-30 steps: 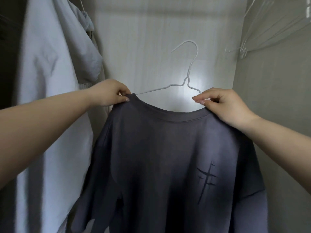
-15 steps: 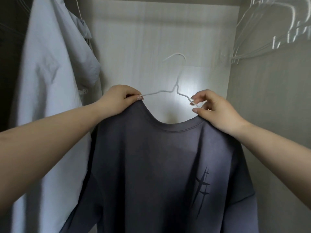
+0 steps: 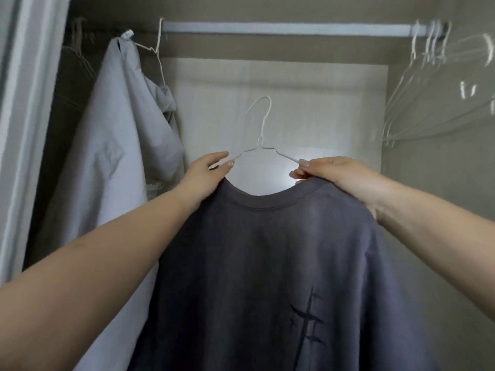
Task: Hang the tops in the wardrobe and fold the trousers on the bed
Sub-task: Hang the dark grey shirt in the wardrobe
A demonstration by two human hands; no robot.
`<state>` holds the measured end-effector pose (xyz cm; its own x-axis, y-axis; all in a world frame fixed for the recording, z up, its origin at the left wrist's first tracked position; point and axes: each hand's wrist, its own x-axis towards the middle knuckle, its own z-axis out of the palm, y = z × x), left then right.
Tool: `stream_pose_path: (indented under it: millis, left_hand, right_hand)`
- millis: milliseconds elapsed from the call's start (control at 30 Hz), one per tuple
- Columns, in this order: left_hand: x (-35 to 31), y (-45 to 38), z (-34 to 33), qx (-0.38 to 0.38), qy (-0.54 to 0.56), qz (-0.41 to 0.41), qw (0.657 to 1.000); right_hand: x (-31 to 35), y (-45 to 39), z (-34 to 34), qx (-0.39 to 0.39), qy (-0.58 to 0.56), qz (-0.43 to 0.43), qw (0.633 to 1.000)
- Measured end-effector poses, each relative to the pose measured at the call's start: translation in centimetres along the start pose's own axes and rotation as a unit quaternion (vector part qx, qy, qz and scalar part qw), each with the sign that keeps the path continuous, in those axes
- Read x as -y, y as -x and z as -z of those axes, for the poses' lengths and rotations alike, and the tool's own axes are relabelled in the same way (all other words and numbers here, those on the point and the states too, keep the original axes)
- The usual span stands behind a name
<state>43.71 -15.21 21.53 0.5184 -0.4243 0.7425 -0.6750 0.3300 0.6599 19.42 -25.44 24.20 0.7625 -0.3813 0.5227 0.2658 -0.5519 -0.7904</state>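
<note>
Nearest to me, both arms reach up into the wardrobe. The tee (image 3: 267, 263), dark grey with a cross print low on one side, hangs between the hands, already on the hanger (image 3: 261, 140).

Left hand (image 3: 207, 174): fingers curled, pinching the hanger wire and the shoulder fabric just left of the collar. Right hand (image 3: 340, 175): fingertips pinching wire and fabric together at the other shoulder. Neither hand is open and both carry the load.

What's changed over the last second: the tee and hanger have come up, and my view has tilted up with them. The rail (image 3: 281, 29) is now in frame; before it wasn't. The hook has swung from pointing right to standing roughly upright, its open side to the left.

The hook is still well below the rail, nothing caught yet. I read this as the lift phase of hanging this top, with hooking as the next step.

Farther back: a pale shirt (image 3: 120, 156) already hangs on the rail at left, and a bunch of spare hangers (image 3: 428, 97) sits at the right end. The free stretch of rail between them looks like the target.
</note>
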Motion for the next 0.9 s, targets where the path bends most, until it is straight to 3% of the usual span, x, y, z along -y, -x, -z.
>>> stream_pose_path:
  millis: [100,233,333,467,767,900]
  left_hand:
    - [-2.1,0.2,0.1,0.022,0.155,0.082,0.984]
    - [-4.9,1.0,1.2,0.071,0.259,0.099,0.958]
    - [-6.7,1.5,2.5,0.127,0.229,0.075,0.962]
    - [-9.2,0.9,5.5,0.118,0.164,0.027,0.979]
    - [-13.2,-2.9,10.8,-0.006,0.078,-0.01,0.997]
    - [-13.7,-4.9,11.9,-0.042,0.042,-0.026,0.998]
  right_hand:
    - [1.2,-2.1,-3.0,-0.026,-0.057,-0.01,0.998]
    - [3.1,-5.3,-6.9,-0.039,-0.128,-0.006,0.991]
    - [4.7,-7.7,-9.4,-0.038,-0.113,0.029,0.992]
    - [7.8,-11.3,-12.7,-0.058,-0.12,0.079,0.988]
    - [14.1,-20.6,-16.9,-0.12,-0.082,0.166,0.975]
    - [15.3,-24.2,-17.4,-0.134,-0.043,0.163,0.976]
